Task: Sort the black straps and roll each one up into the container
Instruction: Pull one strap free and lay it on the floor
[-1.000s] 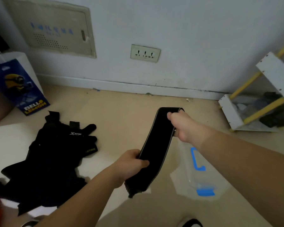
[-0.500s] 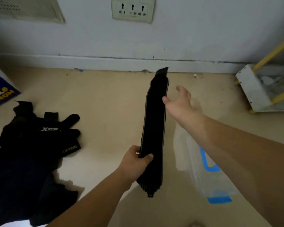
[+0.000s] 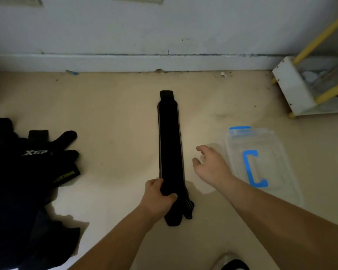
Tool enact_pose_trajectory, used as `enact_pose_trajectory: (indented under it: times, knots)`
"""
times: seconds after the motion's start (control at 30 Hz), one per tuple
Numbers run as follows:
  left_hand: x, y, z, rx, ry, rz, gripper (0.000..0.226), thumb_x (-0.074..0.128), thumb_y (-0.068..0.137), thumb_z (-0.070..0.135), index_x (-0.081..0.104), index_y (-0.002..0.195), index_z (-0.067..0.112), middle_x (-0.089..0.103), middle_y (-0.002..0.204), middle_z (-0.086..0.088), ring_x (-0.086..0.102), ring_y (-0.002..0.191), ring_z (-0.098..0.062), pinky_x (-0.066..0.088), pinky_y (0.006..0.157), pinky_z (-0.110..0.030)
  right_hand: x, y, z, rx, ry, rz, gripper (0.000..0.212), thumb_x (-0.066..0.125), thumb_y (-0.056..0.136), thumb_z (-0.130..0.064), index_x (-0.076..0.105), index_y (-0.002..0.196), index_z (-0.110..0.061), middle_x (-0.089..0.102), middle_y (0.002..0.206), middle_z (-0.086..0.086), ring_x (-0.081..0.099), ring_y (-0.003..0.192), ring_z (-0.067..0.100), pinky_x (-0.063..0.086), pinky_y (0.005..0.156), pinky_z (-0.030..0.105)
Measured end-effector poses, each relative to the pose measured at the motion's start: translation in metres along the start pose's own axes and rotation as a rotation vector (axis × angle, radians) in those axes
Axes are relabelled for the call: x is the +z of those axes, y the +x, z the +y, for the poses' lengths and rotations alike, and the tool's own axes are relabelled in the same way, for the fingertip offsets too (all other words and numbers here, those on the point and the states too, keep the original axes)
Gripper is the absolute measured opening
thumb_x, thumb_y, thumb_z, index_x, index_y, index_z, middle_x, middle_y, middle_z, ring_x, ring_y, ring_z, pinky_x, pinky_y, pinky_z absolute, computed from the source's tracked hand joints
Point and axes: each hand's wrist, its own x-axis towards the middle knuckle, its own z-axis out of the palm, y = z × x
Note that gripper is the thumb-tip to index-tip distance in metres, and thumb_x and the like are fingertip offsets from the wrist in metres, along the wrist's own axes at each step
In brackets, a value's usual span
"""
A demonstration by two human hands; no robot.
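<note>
My left hand (image 3: 158, 193) grips the near end of the strap (image 3: 170, 141), fingers curled over it and thumb across the top, and a short loose tail bunches up beside my wrist. From that grip the strap lies flat on the floor (image 3: 115, 117), straight out ahead of me, its long axis pointing at the wall and its tabbed far end stopping short of the skirting. My right hand (image 3: 211, 164) hangs open, fingers relaxed and holding nothing, just to the right of the strap's near part and not touching it. The container (image 3: 271, 145) sits on the floor further right, past that hand and apart from the strap. The pile (image 3: 27, 172) of other straps is well off to the left. As I judge it, the roll must run along that axis, so it starts at the end my left hand holds and travels away from me. My right hand is the nearer one to come in beside it, and it is also on the container's side for the drop afterwards.
</note>
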Motion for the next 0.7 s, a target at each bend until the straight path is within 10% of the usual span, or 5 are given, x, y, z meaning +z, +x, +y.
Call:
enact_pose_trajectory:
  times: [0.13,0.27,0.7]
  knots:
    - [0.005,-0.007,0.011,0.028,0.022,-0.032,0.051,0.07,0.094,0.015,0.054,0.142,0.013,0.033,0.148,0.008,0.054,0.126,-0.016,0.05,0.109,-0.03,-0.016,0.013,0.008,0.092,-0.067,0.15,0.052,0.056,0.101,-0.031,0.051,0.15,-0.017,0.052,0.148,0.01,0.053,0.133,0.032,0.049,0.105,0.044]
    - [0.009,-0.008,0.015,0.054,-0.068,-0.02,0.041,0.056,0.097,-0.007,0.057,0.116,0.03,0.056,0.126,0.009,0.064,0.092,0.007,0.049,0.069,-0.002,0.007,0.007,-0.009,-0.07,-0.073,0.02,0.05,0.058,0.101,-0.027,0.053,0.149,-0.017,0.052,0.149,0.009,0.053,0.134,0.03,0.048,0.109,0.045]
    - [0.008,-0.001,0.003,-0.046,-0.201,0.068,0.058,0.05,0.091,-0.012,0.056,0.141,0.017,0.064,0.114,0.013,0.062,0.099,-0.003,0.053,0.062,-0.009,0.063,-0.039,-0.016,-0.269,-0.435,-0.245,0.073,0.062,0.102,-0.027,0.026,0.165,-0.023,-0.005,0.178,0.004,-0.004,0.164,0.026,0.021,0.129,0.043]
